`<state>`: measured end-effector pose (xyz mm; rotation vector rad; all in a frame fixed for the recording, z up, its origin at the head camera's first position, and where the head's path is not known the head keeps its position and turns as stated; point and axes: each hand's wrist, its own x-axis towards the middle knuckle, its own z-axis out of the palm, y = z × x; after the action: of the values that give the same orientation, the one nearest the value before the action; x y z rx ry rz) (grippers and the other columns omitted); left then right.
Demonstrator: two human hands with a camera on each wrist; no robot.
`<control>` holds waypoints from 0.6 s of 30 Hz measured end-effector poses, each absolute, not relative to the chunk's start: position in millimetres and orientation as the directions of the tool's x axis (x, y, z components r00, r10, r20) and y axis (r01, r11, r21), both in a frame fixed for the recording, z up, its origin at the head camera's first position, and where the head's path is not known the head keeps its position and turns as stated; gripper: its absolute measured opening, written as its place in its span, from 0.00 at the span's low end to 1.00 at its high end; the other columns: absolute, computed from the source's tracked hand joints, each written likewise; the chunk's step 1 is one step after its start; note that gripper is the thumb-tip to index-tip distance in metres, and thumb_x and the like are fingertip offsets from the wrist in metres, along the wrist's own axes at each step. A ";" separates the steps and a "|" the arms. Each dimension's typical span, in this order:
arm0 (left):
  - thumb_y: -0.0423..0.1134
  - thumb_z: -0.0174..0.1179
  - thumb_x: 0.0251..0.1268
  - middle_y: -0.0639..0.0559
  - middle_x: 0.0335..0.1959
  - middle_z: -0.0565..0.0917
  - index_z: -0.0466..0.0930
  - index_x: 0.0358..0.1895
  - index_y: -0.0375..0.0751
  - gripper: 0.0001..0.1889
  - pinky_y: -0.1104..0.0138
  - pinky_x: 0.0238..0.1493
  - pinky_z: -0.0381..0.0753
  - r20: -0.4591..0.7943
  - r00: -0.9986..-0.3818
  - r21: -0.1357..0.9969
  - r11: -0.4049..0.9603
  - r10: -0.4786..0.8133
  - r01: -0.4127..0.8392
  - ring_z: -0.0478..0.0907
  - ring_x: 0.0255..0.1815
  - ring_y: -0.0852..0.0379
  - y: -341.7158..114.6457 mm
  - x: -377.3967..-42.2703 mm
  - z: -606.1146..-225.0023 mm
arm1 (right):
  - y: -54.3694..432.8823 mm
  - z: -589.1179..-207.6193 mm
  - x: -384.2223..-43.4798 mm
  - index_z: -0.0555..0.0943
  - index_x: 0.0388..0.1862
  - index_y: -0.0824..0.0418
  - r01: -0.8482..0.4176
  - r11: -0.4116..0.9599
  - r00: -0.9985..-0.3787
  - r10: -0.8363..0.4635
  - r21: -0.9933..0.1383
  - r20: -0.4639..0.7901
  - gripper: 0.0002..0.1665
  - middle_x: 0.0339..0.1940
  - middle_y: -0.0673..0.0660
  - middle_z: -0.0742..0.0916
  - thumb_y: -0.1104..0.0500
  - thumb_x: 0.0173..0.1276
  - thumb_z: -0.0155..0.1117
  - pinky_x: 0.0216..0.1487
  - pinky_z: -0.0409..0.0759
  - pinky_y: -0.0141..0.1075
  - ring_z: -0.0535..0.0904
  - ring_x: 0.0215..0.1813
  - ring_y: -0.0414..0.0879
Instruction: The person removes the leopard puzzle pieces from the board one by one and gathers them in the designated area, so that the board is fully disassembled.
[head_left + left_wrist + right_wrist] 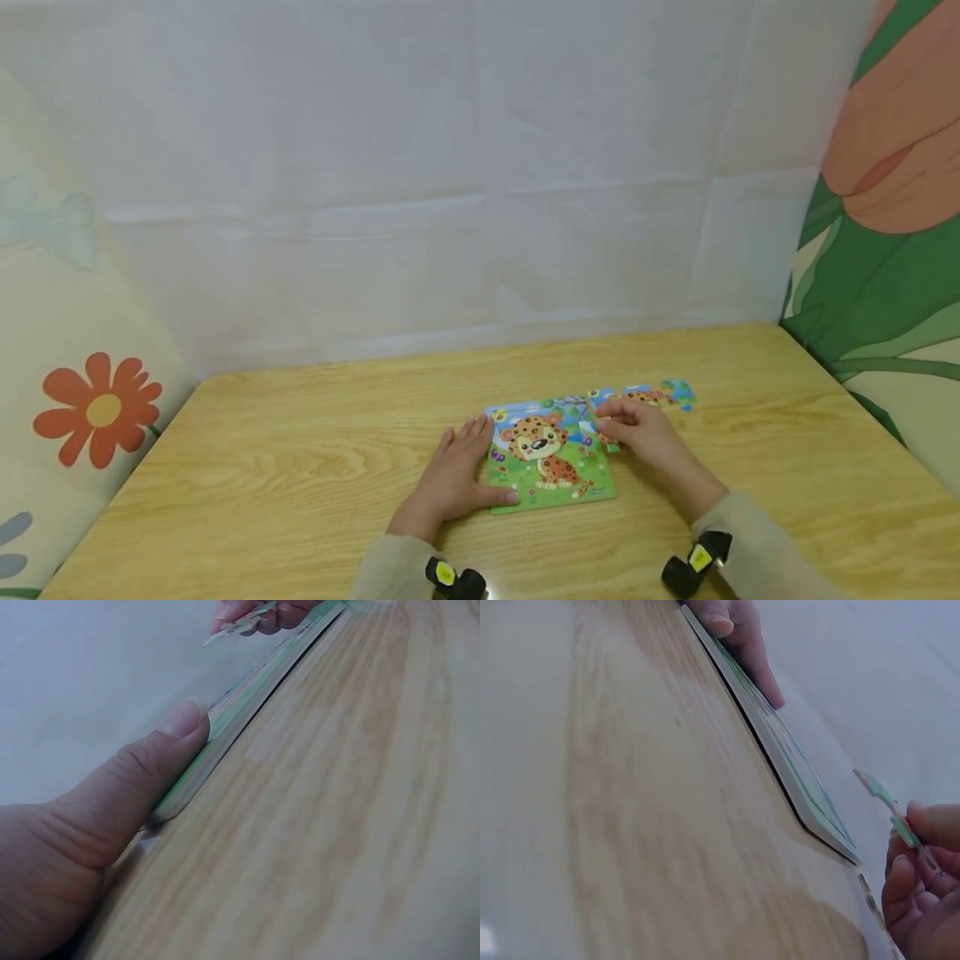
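Now a right hand (641, 429) is pinching a thin, multicoloured puzzle piece (877, 787) just right of a square, green-and-blue leopard-printed board (551, 462), the left hand (453, 483) resting spread at its left edge.

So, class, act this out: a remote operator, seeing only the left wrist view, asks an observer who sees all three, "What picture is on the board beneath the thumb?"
Observer: In the head view, the board shows a spotted cub sitting on grass.

Operator: And the rest of that hand?

Observer: The head view shows the left hand with its fingers reaching to the board's left edge.

Operator: Anything lying right of the board?

Observer: Yes, puzzle pieces, partly hidden by the right hand.
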<state>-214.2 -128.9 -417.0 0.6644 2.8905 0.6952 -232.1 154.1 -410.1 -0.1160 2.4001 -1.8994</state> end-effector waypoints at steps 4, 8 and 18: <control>0.67 0.64 0.42 0.41 0.73 0.50 0.49 0.72 0.34 0.58 0.49 0.73 0.37 0.007 -0.901 0.451 0.803 0.433 0.390 0.44 0.74 0.43 -128.1 -214.4 -418.2 | 160.9 -410.2 -231.9 0.77 0.48 0.72 0.011 0.279 -0.995 -0.094 -0.960 -0.039 0.18 0.30 0.49 0.82 0.61 0.64 0.62 0.23 0.73 0.29 0.71 0.25 0.37; 0.67 0.64 0.42 0.42 0.73 0.50 0.48 0.72 0.34 0.58 0.49 0.73 0.36 0.008 -0.901 0.455 0.800 0.435 0.390 0.44 0.74 0.44 -127.2 -214.0 -418.4 | 167.3 -409.5 -232.0 0.78 0.46 0.72 0.020 0.330 -0.997 -0.070 -0.944 -0.046 0.17 0.31 0.52 0.84 0.61 0.63 0.63 0.22 0.72 0.28 0.71 0.23 0.36; 0.67 0.64 0.42 0.41 0.73 0.50 0.48 0.72 0.33 0.59 0.49 0.73 0.37 0.019 -0.901 0.447 0.802 0.433 0.395 0.44 0.74 0.43 -128.7 -215.1 -419.0 | 171.2 -411.1 -234.5 0.79 0.41 0.71 0.000 0.479 -0.999 -0.028 -0.878 -0.015 0.13 0.23 0.51 0.80 0.63 0.61 0.64 0.25 0.75 0.31 0.73 0.26 0.40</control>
<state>-215.1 -128.7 -419.0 0.6675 2.9025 0.6923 -234.5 171.2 -411.1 -0.0254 2.6775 -1.5901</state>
